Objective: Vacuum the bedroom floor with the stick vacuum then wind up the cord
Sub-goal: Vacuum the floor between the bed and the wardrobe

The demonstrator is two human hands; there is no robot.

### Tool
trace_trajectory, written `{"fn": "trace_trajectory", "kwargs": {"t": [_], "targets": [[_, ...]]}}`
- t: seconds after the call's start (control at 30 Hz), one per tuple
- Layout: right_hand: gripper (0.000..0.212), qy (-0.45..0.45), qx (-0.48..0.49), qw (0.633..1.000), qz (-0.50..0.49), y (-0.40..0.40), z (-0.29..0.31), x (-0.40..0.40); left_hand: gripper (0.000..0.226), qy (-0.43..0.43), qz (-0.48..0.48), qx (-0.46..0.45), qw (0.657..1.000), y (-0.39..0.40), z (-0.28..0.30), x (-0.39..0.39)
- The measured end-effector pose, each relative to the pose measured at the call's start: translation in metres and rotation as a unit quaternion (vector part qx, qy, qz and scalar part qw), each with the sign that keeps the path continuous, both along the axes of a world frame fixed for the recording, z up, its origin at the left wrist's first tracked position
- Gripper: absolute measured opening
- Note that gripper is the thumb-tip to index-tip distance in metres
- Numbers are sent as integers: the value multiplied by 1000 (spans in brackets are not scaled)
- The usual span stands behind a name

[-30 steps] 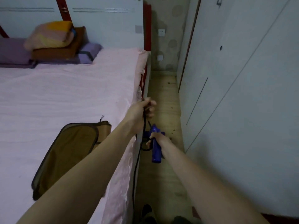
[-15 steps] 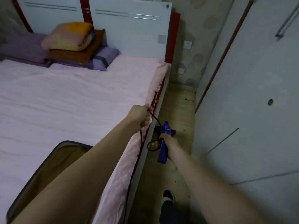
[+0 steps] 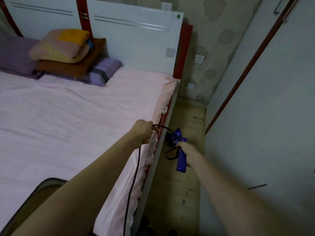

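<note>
My right hand (image 3: 186,153) grips the blue handle of the stick vacuum (image 3: 180,151) over the narrow strip of wooden floor (image 3: 172,188) beside the bed. The vacuum's lower body is hidden beneath the handle. My left hand (image 3: 144,132) holds the black cord (image 3: 134,181) above the bed's edge. From that hand the cord arcs right to the vacuum's top and also hangs down along my left forearm. A small loop of cord dangles beside the handle.
A bed with a pink sheet (image 3: 71,120) fills the left; pillows and folded blankets (image 3: 63,48) lie by the white headboard. A brown bag (image 3: 37,198) rests on the sheet. Wardrobe doors (image 3: 265,120) wall off the right. Wall sockets (image 3: 199,59) sit in the far corner.
The view has moved forward along the bed and tilted. My left hand has drawn the cord up and left, away from the vacuum handle. My right hand keeps its grip.
</note>
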State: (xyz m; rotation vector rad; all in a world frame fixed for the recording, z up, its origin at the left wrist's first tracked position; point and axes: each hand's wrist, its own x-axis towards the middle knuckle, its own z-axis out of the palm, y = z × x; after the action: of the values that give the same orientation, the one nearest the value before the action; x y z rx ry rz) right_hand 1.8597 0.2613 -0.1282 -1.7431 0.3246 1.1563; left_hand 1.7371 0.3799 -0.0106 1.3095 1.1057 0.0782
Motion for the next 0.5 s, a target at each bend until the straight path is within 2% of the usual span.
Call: {"fn": "trace_trajectory", "kwargs": {"t": [0.2, 0.5], "targets": [[37, -2, 3, 1000, -30, 43, -5, 6, 29, 30, -46, 40, 998, 44, -7, 32], [40, 16, 37, 997, -59, 86, -11, 77, 24, 39, -49, 24, 998, 75, -22, 124]]}}
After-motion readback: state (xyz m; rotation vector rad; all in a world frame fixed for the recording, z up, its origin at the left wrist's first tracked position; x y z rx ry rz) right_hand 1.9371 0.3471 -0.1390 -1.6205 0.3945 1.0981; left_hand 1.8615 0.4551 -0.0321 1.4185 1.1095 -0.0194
